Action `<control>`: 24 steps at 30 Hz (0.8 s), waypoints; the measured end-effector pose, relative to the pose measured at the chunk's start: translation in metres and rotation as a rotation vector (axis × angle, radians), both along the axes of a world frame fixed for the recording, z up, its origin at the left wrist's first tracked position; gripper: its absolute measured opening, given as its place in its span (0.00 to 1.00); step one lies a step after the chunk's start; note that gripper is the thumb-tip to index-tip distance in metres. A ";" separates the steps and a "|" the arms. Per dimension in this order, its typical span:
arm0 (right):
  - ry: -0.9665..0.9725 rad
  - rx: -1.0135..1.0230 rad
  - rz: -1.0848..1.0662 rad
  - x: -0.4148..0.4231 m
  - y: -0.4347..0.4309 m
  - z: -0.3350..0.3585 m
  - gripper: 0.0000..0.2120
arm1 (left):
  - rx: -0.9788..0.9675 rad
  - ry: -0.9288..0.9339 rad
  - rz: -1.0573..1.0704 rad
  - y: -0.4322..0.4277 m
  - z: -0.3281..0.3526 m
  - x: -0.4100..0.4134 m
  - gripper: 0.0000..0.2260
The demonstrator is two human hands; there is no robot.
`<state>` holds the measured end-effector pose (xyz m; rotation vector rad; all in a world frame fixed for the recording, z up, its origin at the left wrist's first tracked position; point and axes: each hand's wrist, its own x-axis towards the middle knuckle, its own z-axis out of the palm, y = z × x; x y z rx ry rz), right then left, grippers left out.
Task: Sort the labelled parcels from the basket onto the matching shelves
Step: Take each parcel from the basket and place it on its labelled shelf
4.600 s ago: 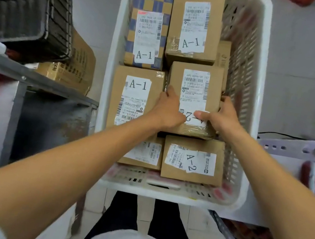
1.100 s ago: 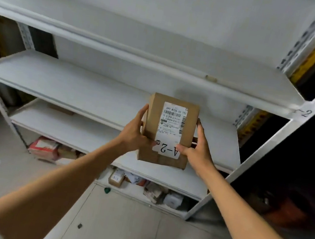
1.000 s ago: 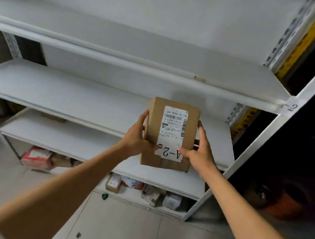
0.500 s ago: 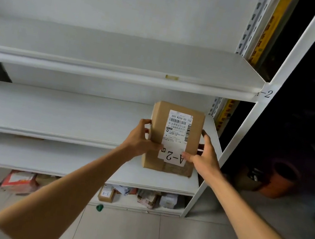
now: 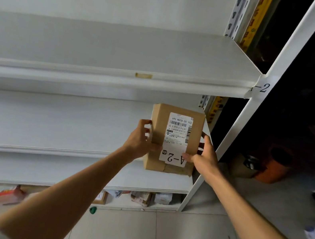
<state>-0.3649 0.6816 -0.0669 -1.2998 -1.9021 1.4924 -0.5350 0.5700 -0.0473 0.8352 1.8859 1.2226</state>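
Observation:
A brown cardboard parcel (image 5: 157,132) with a white label reading A-2 is held in the air between both hands. My left hand (image 5: 140,139) grips its left side with curled fingers, and my right hand (image 5: 204,157) grips its right side. The parcel hangs in front of the right end of the middle shelf (image 5: 47,121). One level higher is a white shelf (image 5: 102,46) whose right post carries a tag ending in -2 (image 5: 262,87). The basket is out of view.
The white rack's front right post (image 5: 261,95) stands right beside the parcel. Below the middle shelf is a lower shelf (image 5: 17,170), and several small boxes (image 5: 141,197) lie under it on the floor. An orange object (image 5: 276,169) sits in the dark area at the right.
Since the basket view I have lifted the A-2 parcel out and turned to the rack. In the last second the view swung right and the parcel drew closer to the rack's right end.

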 end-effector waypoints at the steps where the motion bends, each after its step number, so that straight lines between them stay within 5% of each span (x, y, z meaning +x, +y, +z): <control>1: -0.003 -0.010 -0.011 0.000 0.007 -0.004 0.44 | 0.003 0.003 0.003 0.008 -0.005 0.001 0.34; 9: -0.087 -0.044 -0.020 -0.006 0.072 -0.045 0.38 | 0.039 -0.101 0.018 0.084 -0.047 0.002 0.32; 17: -0.130 -0.002 -0.031 -0.024 0.110 -0.064 0.56 | 0.093 -0.057 0.135 0.125 -0.075 -0.003 0.30; 24: -0.070 -0.015 -0.038 -0.030 0.120 -0.067 0.41 | 0.073 0.032 0.134 0.130 -0.089 -0.005 0.31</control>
